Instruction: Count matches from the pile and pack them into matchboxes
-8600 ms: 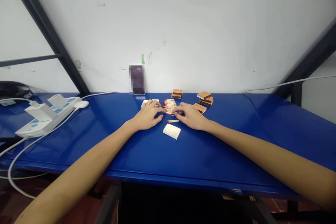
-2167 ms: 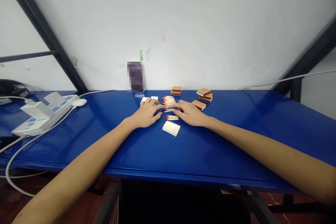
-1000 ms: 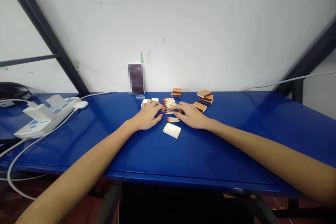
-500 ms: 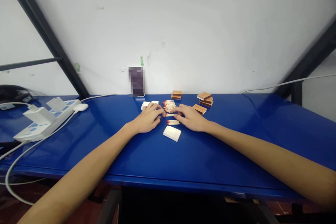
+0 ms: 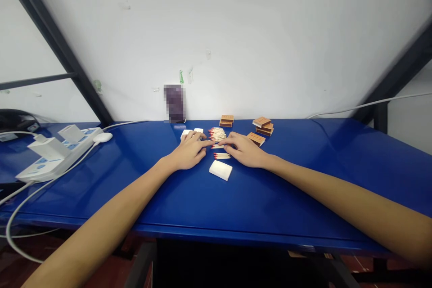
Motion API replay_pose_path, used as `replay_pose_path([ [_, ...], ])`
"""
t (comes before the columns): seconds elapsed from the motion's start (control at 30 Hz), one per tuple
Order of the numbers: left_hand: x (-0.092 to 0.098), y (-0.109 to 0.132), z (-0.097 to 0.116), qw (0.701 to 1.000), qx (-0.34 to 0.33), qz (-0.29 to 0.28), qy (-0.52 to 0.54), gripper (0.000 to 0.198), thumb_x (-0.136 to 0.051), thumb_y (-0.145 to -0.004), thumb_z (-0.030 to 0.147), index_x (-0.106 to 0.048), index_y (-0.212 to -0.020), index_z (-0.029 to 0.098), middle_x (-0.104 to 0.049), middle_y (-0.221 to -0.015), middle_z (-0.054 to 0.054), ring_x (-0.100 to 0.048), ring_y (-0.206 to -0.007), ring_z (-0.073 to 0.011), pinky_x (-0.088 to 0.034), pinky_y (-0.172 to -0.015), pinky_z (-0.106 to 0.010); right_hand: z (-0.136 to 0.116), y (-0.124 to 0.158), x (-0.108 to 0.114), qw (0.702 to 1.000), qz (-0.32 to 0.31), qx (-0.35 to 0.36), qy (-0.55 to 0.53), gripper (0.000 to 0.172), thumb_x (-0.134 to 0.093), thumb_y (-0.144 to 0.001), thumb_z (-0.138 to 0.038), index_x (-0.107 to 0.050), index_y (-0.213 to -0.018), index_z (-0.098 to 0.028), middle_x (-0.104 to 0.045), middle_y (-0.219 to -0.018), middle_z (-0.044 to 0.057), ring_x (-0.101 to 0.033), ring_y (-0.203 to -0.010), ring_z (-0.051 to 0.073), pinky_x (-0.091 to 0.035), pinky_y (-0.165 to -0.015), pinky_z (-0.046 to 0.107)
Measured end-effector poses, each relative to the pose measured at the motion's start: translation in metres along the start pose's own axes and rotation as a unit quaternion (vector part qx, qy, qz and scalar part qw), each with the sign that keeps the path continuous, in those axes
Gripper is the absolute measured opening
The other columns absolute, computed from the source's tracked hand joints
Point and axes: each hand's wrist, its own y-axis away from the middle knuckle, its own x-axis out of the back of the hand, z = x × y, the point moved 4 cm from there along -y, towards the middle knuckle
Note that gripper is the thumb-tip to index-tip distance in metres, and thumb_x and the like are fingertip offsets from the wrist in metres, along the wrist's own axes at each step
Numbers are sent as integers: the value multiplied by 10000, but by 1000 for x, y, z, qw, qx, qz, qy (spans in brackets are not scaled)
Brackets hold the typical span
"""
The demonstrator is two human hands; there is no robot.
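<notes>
Red-headed matches lie on the blue table between my hands, with a loose pile of matches [image 5: 217, 134] toward the wall. Nearer me are a couple of separate matches [image 5: 218, 146] and a neat row of matches [image 5: 222, 156]. My left hand [image 5: 189, 150] is open, its index finger stretched to the red heads at the pile's near edge. On the other side, my right hand [image 5: 248, 150] has its index finger and thumb apart at the plain ends. Neither hand visibly lifts a match. A white matchbox tray [image 5: 221, 170] lies in front of the row.
White trays [image 5: 185, 134] sit partly behind my left hand. Orange matchboxes [image 5: 226, 120] stand by the wall, with a stack [image 5: 264, 127] and a single matchbox [image 5: 255, 139] to the right. A phone [image 5: 175, 103] leans on the wall; a power strip [image 5: 60, 155] with cables lies left.
My left index finger has straightened toward the match heads. My right hand has hardly moved, and the view has shifted slightly.
</notes>
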Motion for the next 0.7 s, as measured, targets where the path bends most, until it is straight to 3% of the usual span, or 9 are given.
replay_pose_path([
  [0.33, 0, -1, 1, 1000, 15, -9, 3, 473, -384, -951, 231, -542, -1383, 339, -505, -1294, -106, -407, -1242, -317, -332, -1012, -567, 0, 1, 2, 999, 29, 14, -21, 316, -449, -940, -195, -686, -1148, -217, -596, -904, 59, -576, -815, 193, -435, -755, 328],
  [0.57, 1, 0, 1, 1000, 16, -14, 0, 477, -374, -955, 229, -529, -1394, 333, -503, -1302, -106, -405, -1247, -316, -335, -1016, -562, 1, -1, 8, 994, 89, -38, -59, 5, -584, -809, -181, -587, -809, -177, -588, -734, -3, -489, -613, 132, -366, -612, 270],
  [0.7, 1, -1, 1, 1000, 16, -12, 4, 475, -373, -957, 228, -516, -1401, 317, -500, -1314, -105, -401, -1249, -315, -329, -1031, -559, 7, -2, 10, 987, 94, -89, -96, 131, -660, -799, -291, -634, -731, -183, -583, -631, -22, -474, -560, 126, -347, -577, 270],
])
